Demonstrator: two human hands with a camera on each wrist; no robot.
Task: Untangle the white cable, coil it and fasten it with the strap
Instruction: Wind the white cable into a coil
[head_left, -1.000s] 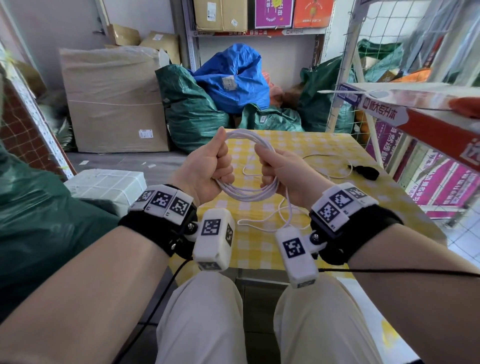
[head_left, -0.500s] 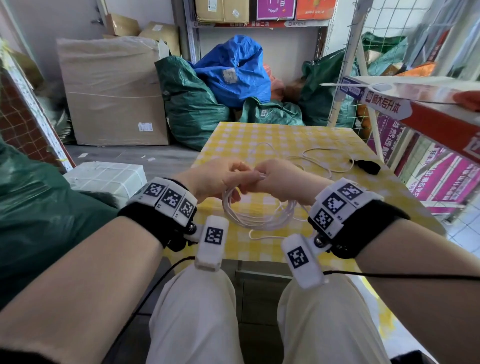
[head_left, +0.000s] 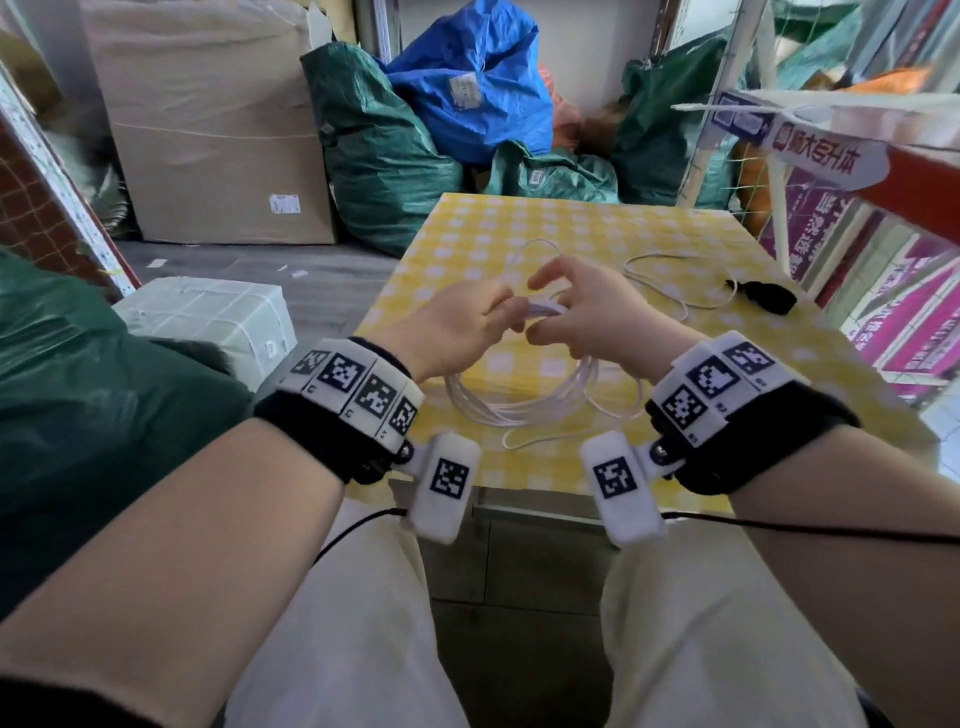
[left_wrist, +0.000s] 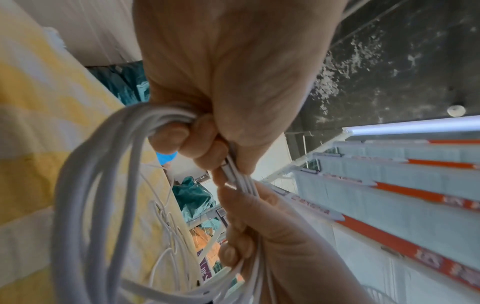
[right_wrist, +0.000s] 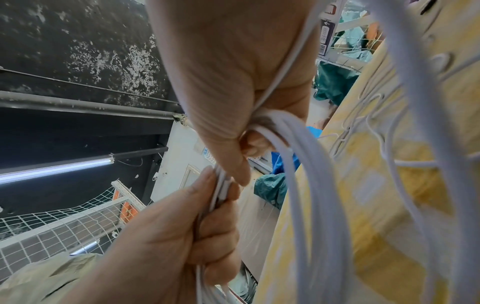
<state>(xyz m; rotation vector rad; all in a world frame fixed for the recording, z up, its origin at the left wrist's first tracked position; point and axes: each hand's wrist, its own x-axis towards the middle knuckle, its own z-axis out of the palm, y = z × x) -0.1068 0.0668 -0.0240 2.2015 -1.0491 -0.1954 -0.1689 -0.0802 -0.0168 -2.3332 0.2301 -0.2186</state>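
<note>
Coil (head_left: 540, 400) lower now, both hands gripping (tabletop)

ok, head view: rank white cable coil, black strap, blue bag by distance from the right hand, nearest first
1. white cable coil: gripped by the right hand, loops hanging just below it.
2. black strap: lying on the table, off to that hand's right.
3. blue bag: on the floor beyond the table's far edge.
</note>
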